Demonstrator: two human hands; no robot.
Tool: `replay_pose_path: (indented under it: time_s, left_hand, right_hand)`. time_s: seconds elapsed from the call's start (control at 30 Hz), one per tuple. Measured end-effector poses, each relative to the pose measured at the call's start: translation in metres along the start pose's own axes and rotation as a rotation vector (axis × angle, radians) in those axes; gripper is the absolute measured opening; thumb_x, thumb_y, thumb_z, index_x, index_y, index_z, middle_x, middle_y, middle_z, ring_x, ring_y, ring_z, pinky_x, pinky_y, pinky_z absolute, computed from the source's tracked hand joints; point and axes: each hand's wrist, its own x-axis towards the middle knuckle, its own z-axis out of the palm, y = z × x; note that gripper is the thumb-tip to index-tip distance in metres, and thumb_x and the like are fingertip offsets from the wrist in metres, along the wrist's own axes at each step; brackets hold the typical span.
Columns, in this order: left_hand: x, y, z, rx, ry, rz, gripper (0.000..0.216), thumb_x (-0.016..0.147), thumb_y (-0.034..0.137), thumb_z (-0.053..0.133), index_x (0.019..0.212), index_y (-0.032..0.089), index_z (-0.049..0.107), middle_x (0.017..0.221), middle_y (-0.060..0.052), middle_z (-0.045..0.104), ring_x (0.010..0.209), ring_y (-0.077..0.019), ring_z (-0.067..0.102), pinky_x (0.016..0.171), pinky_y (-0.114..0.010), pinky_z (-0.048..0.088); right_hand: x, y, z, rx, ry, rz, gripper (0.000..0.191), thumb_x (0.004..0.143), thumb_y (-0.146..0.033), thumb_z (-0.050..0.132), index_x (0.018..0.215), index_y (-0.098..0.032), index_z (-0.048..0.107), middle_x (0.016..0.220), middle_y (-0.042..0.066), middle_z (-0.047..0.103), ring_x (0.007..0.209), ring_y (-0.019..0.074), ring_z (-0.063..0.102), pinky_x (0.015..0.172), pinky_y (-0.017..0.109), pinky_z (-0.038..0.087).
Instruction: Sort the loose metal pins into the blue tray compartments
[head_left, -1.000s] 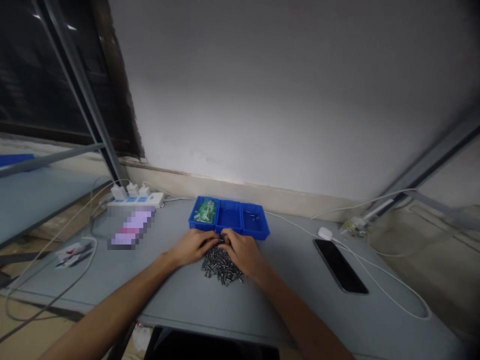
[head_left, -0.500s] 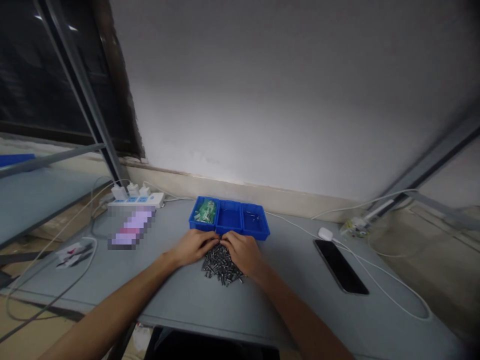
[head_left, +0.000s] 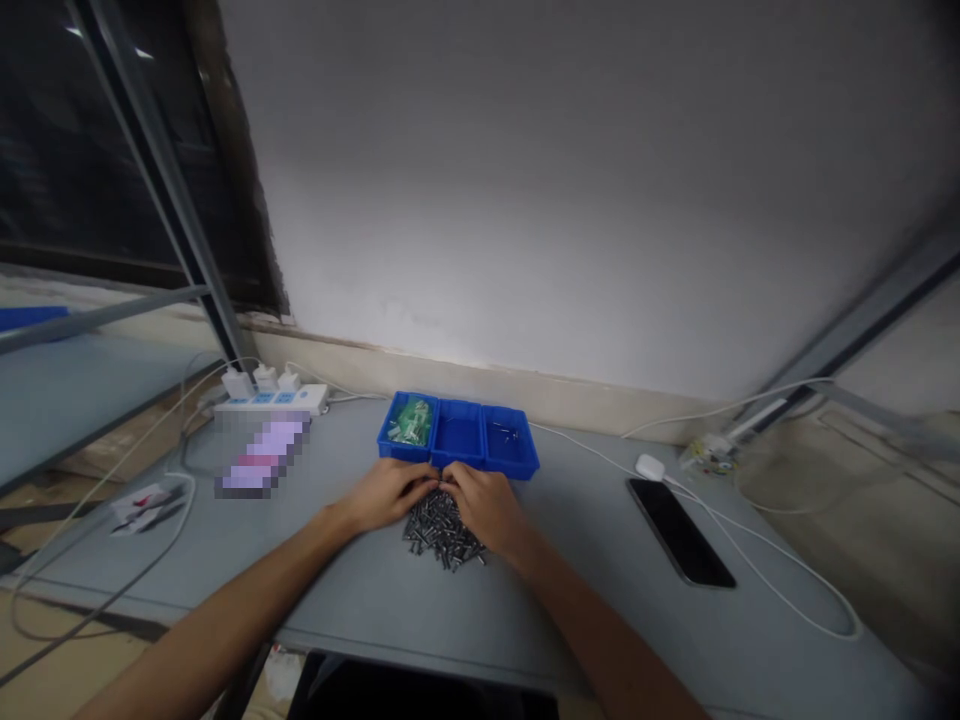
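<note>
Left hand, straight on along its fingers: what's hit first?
Most likely the right hand: the left hand nearly meets it, tip to tip, at the far side of the pile of small metal pieces. Depth is unclear; they may touch or share something too small to see.

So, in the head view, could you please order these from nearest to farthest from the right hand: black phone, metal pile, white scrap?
1. metal pile: partly hidden by the right hand
2. black phone: on the right
3. white scrap: far left
</note>
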Motion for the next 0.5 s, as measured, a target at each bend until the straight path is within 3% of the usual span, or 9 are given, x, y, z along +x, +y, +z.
replay_pose_path:
  time_s: [0.3, 0.5]
  left_hand:
    - [-0.0016, 0.0006, 0.0019, -0.05, 0.054, -0.02, 0.025, 0.104, 0.036, 0.049, 0.106, 0.022, 0.069, 0.077, 0.001, 0.069, 0.066, -0.0122, 0.062, 0.066, -0.023, 0.042]
    - [-0.0018, 0.0015, 0.0011, -0.074, 0.059, -0.044, 0.024, 0.103, 0.036, 0.051, 0.105, 0.02, 0.069, 0.067, 0.003, 0.063, 0.06, -0.011, 0.057, 0.062, -0.022, 0.039]
  right_hand:
    - [-0.0001, 0.0046, 0.0035, -0.046, 0.065, -0.069, 0.029, 0.109, -0.034, 0.044, 0.09, -0.021, 0.06, 0.084, 0.002, 0.073, 0.077, 0.0162, 0.069, 0.067, 0.026, 0.039]
    - [-0.0004, 0.0008, -0.0036, 0.006, 0.074, -0.108, 0.008, 0.105, -0.028, 0.053, 0.105, -0.022, 0.059, 0.097, 0.001, 0.073, 0.083, 0.0159, 0.069, 0.07, 0.025, 0.043]
